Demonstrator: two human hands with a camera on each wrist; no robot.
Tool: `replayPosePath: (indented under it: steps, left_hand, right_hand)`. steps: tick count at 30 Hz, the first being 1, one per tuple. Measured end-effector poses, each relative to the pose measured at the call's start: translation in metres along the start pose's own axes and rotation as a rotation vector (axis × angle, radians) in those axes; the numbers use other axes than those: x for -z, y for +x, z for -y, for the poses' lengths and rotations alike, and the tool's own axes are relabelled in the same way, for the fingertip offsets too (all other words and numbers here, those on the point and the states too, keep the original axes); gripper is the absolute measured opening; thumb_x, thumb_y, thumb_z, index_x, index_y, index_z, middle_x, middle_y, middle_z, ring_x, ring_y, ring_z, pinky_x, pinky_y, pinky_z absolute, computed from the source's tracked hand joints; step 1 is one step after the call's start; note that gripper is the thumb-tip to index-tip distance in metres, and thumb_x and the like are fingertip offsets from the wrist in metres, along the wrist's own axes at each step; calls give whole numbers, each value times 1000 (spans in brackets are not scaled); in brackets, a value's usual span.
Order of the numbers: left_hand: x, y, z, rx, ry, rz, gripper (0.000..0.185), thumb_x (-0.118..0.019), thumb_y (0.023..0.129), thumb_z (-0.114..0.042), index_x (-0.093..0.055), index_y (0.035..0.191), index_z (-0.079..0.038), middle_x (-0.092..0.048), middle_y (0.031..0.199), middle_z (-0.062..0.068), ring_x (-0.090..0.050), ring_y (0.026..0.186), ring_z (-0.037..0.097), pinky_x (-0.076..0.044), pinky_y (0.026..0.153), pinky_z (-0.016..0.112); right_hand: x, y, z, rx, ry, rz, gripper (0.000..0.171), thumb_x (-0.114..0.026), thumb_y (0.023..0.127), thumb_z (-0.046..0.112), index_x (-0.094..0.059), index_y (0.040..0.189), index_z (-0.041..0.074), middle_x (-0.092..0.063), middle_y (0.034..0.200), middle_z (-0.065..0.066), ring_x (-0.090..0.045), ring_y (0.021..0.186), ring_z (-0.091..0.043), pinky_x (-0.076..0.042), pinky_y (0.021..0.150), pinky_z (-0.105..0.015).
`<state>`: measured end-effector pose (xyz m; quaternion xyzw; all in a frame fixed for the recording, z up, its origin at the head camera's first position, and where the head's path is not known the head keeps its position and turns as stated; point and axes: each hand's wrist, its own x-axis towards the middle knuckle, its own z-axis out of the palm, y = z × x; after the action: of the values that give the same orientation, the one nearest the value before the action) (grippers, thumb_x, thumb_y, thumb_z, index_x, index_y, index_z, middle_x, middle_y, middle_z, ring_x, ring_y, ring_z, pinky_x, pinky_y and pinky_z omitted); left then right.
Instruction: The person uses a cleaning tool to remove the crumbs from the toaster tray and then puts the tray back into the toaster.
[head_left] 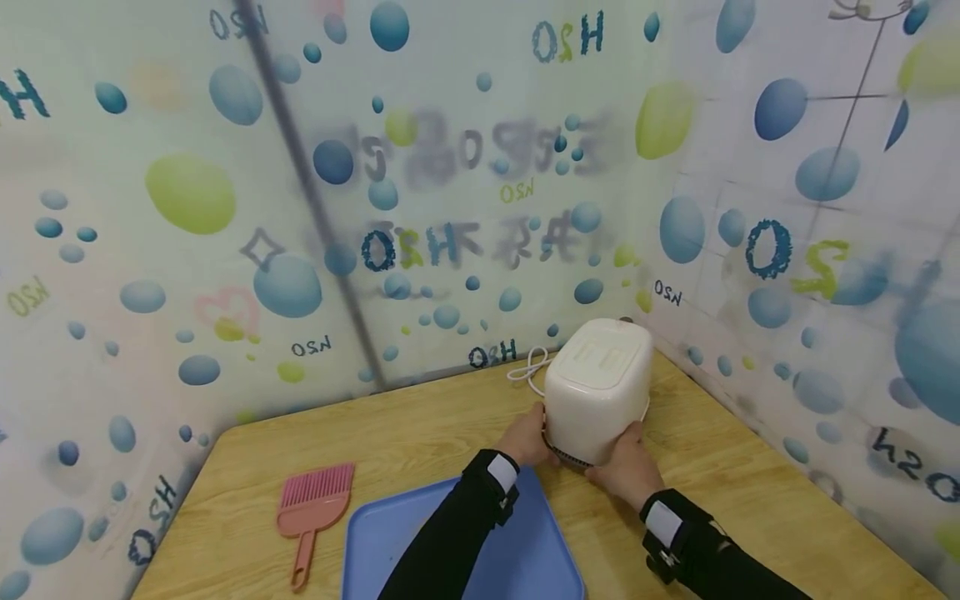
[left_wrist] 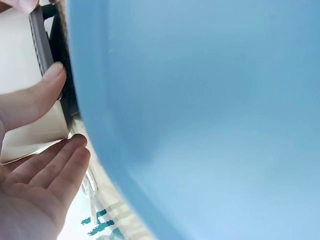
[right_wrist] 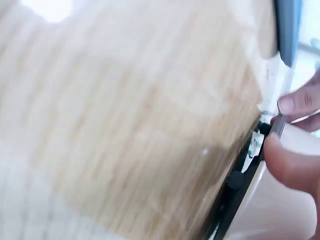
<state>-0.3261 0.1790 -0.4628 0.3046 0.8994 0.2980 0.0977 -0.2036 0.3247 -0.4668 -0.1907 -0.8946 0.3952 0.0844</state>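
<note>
Head view: a cream-white appliance (head_left: 597, 387) with a rounded casing stands on the wooden table (head_left: 750, 492), near the back corner, its white cord (head_left: 527, 367) looped behind it. The left hand (head_left: 527, 436) holds its lower left edge and the right hand (head_left: 628, 467) its lower right edge, fingers curled under the base. A blue tray (head_left: 390, 542) lies just in front, and a pink comb-edged scoop (head_left: 311, 510) lies to the tray's left, well apart from the hands.

Left wrist view: the tray's blue surface fills most of the frame; the left hand's fingers (left_wrist: 47, 90) reach to the appliance's dark lower rim (left_wrist: 42, 40).

Right wrist view: blurred table grain dominates; the right hand's fingertips (right_wrist: 295, 102) pinch the dark base edge (right_wrist: 245, 175) of the casing.

The step in hand appears to be gripping the appliance at its base. The next move, judged so, calls for an even two-handed lift or slide, minding the trailing cord.
</note>
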Motion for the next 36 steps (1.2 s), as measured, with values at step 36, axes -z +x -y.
replayPosePath:
  steps: [36]
  left_hand:
    - [5,-12,17,49,31,-49,62,-85,81,-4,-51,132,-6,-67,122,13,-65,102,19,-54,89,33]
  right_hand:
    - [-16,-1,18,-29,-21,80,80,-72,89,12,-17,135,-23,-47,125,-48,-55,114,-55,-46,97,-63]
